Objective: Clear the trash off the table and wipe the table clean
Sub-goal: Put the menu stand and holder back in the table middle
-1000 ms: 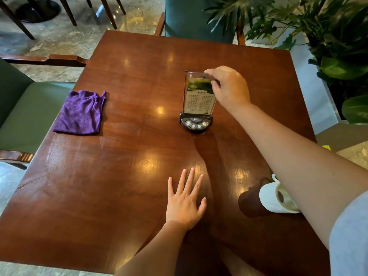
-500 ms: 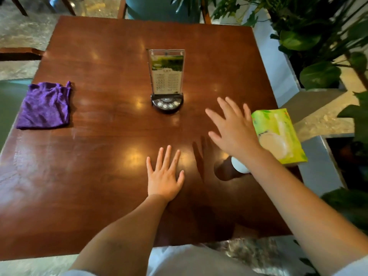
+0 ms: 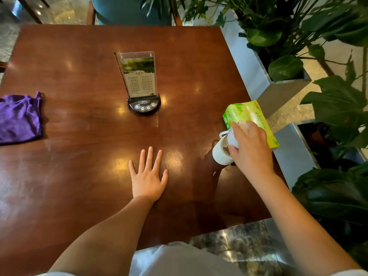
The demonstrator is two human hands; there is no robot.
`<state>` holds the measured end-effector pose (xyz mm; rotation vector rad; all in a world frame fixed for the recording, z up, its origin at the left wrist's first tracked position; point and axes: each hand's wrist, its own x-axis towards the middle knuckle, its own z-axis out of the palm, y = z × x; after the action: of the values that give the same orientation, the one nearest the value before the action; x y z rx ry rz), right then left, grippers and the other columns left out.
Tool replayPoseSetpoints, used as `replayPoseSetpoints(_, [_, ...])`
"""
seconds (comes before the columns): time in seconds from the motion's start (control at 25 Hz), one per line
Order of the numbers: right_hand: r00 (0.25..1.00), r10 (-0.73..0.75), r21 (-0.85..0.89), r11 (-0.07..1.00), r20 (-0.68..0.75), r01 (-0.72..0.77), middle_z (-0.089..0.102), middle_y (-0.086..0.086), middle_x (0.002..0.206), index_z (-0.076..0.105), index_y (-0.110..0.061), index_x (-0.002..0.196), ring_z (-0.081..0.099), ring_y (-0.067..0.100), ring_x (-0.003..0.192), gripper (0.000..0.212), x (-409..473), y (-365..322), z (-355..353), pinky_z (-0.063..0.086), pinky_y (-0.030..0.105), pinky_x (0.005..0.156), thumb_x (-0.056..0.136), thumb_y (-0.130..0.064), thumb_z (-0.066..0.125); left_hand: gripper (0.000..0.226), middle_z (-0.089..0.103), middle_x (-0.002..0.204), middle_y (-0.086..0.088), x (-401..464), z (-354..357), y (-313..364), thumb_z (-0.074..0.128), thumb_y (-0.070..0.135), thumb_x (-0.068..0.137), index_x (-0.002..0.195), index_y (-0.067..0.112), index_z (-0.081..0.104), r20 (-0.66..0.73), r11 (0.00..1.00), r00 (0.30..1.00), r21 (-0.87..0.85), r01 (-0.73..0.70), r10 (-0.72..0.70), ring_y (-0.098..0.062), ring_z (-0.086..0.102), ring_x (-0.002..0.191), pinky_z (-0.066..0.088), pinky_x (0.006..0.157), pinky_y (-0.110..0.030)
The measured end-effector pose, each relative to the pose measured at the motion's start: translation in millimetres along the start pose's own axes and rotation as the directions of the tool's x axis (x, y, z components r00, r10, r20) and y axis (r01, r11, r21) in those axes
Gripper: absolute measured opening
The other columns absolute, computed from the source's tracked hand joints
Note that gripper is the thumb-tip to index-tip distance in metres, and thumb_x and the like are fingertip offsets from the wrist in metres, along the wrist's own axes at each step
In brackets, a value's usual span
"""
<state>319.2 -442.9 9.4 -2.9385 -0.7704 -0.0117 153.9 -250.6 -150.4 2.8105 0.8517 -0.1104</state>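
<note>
A white ribbed paper cup (image 3: 222, 154) stands near the right edge of the brown wooden table (image 3: 83, 176), its lid tilted up. My right hand (image 3: 251, 148) closes its fingers around the cup's top. Just behind the cup lies a green tissue pack (image 3: 249, 114) at the table's right edge. A purple cloth (image 3: 19, 118) lies crumpled at the left edge. My left hand (image 3: 148, 176) rests flat on the table, fingers spread, holding nothing.
A clear menu stand on a black call-button base (image 3: 142, 84) stands mid-table. Metal planters with large leafy plants (image 3: 328, 108) line the right side. A teal chair (image 3: 131, 10) sits at the far edge. Marble floor shows below the near edge.
My right hand left the menu stand, swung to the right side of the table and came down onto the paper cup. The left hand stayed flat. The view shifted right.
</note>
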Motion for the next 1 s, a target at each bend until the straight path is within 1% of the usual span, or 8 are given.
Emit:
replayPoseSetpoints(0.12, [1.000, -0.018, 0.135, 0.991, -0.024, 0.021, 0.042, 0.012, 0.132, 0.053, -0.025, 0.127, 0.033, 0.034, 0.118, 0.055, 6.7, 5.0, -0.3, 0.046, 0.045, 0.085, 0.076, -0.014, 0.072, 0.065, 0.001, 0.160, 0.002, 1.1, 0.1, 0.4, 0.013, 0.055, 0.088, 0.148, 0.035, -0.002, 0.003, 1.000, 1.000, 0.008, -0.002, 0.002, -0.018, -0.009, 0.146, -0.002, 0.113, -0.056])
replayPoseSetpoints(0.28, [0.978, -0.191, 0.184, 0.962, -0.079, 0.203, 0.047, 0.008, 0.128, 0.060, -0.027, 0.119, 0.037, 0.030, 0.117, 0.056, 3.9, -13.1, 1.0, 0.051, 0.044, 0.073, 0.069, -0.007, 0.075, 0.064, -0.001, 0.159, 0.003, 1.9, -0.3, 0.0, 0.010, 0.056, 0.087, 0.146, 0.036, -0.006, -0.003, 1.000, 1.000, -0.001, 0.004, -0.004, -0.017, -0.012, 0.145, -0.003, 0.113, -0.056])
replayPoseSetpoints(0.4, [0.949, -0.290, 0.255, 0.915, -0.122, 0.313, 0.050, 0.005, 0.127, 0.060, -0.030, 0.118, 0.041, 0.028, 0.116, 0.061, 12.5, -44.2, -5.9, 0.051, 0.040, 0.073, 0.065, -0.008, 0.079, 0.064, -0.004, 0.159, 0.003, 1.1, -1.8, -0.8, 0.010, 0.056, 0.087, 0.145, 0.035, -0.009, 0.007, 1.000, 1.000, -0.008, 0.005, -0.005, -0.016, -0.016, 0.143, -0.004, 0.113, -0.056])
replayPoseSetpoints(0.48, [0.909, -0.391, 0.286, 0.863, -0.141, 0.416, 0.051, 0.005, 0.127, 0.060, -0.030, 0.120, 0.044, 0.029, 0.115, 0.063, 26.8, -71.6, -13.0, 0.051, 0.040, 0.076, 0.064, -0.009, 0.080, 0.064, -0.007, 0.158, 0.003, 1.2, -3.0, -0.6, 0.010, 0.056, 0.087, 0.145, 0.035, -0.010, 0.012, 1.000, 1.000, -0.014, -0.001, 0.001, -0.017, -0.017, 0.143, -0.004, 0.113, -0.056])
replayPoseSetpoints(0.6, [0.829, -0.542, 0.324, 0.766, -0.138, 0.555, 0.051, 0.011, 0.130, 0.059, -0.027, 0.122, 0.043, 0.032, 0.119, 0.057, 55.5, -122.9, -20.3, 0.052, 0.046, 0.080, 0.070, -0.012, 0.076, 0.065, -0.010, 0.156, 0.003, 1.7, -3.5, -1.2, 0.014, 0.055, 0.088, 0.146, 0.035, -0.009, 0.013, 1.000, 1.000, -0.027, -0.002, 0.002, -0.018, -0.019, 0.143, -0.007, 0.113, -0.056])
replayPoseSetpoints(0.72, [0.729, -0.671, 0.288, 0.678, -0.134, 0.676, 0.048, 0.011, 0.135, 0.056, -0.027, 0.126, 0.039, 0.031, 0.123, 0.051, 86.2, -175.6, -20.9, 0.048, 0.045, 0.088, 0.078, -0.016, 0.071, 0.066, -0.007, 0.157, 0.002, 2.2, -4.3, -1.8, 0.019, 0.055, 0.088, 0.146, 0.034, -0.005, 0.008, 0.999, 1.000, -0.052, -0.013, 0.013, -0.020, -0.016, 0.143, -0.010, 0.112, -0.055])
replayPoseSetpoints(0.84, [0.652, -0.751, 0.273, 0.608, -0.109, 0.745, 0.043, 0.010, 0.139, 0.051, -0.029, 0.130, 0.035, 0.029, 0.128, 0.051, 118.4, -222.1, -18.0, 0.042, 0.043, 0.093, 0.082, -0.019, 0.067, 0.068, 0.005, 0.157, 0.000, 1.7, -5.6, -2.0, 0.028, 0.054, 0.089, 0.148, 0.031, 0.006, -0.005, 0.998, 1.000, -0.059, -0.022, 0.022, -0.024, -0.003, 0.145, -0.005, 0.114, -0.058])
replayPoseSetpoints(1.0, [0.615, -0.787, 0.240, 0.588, -0.051, 0.772, 0.037, 0.007, 0.144, 0.046, -0.033, 0.134, 0.031, 0.028, 0.129, 0.052, 156.3, -264.7, -6.4, 0.040, 0.040, 0.093, 0.086, -0.021, 0.063, 0.068, 0.020, 0.156, -0.003, 1.6, -7.8, -1.2, 0.037, 0.054, 0.087, 0.148, 0.028, 0.022, -0.001, 0.997, 0.999, -0.066, -0.038, 0.038, -0.027, 0.013, 0.144, 0.009, 0.108, -0.059])
